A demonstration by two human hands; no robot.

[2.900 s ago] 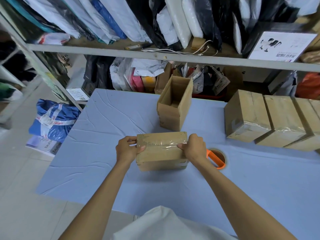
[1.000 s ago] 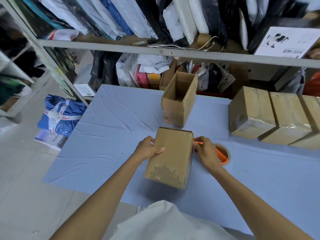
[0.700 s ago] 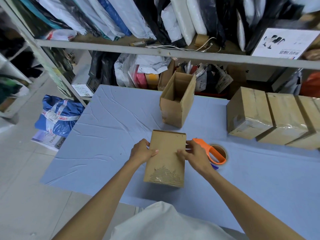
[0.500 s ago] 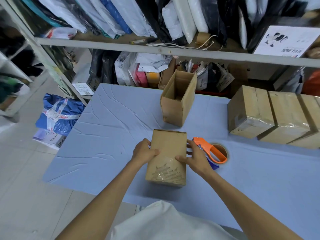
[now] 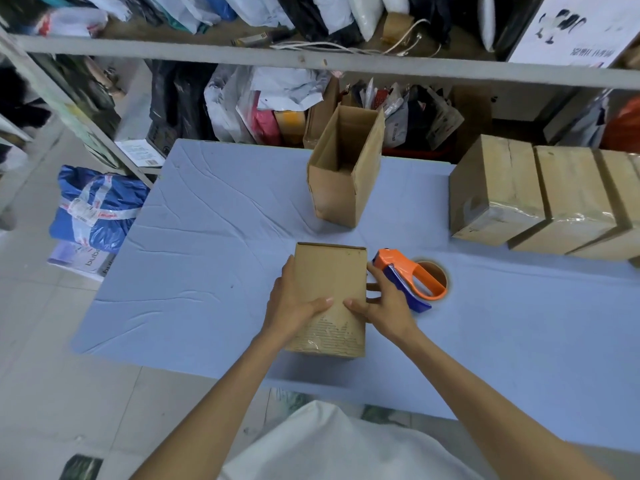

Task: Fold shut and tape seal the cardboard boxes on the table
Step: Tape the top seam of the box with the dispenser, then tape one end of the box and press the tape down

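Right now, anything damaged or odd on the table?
Yes: the held box has its outer paper torn off at the end closest to the person, baring the corrugated ribs, with crinkled tape there. The open box behind it is unsealed. Nothing spilled.

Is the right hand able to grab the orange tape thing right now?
Probably yes: the tape dispenser lies beside the right hand, nothing between them, though that hand holds the box and must let go.
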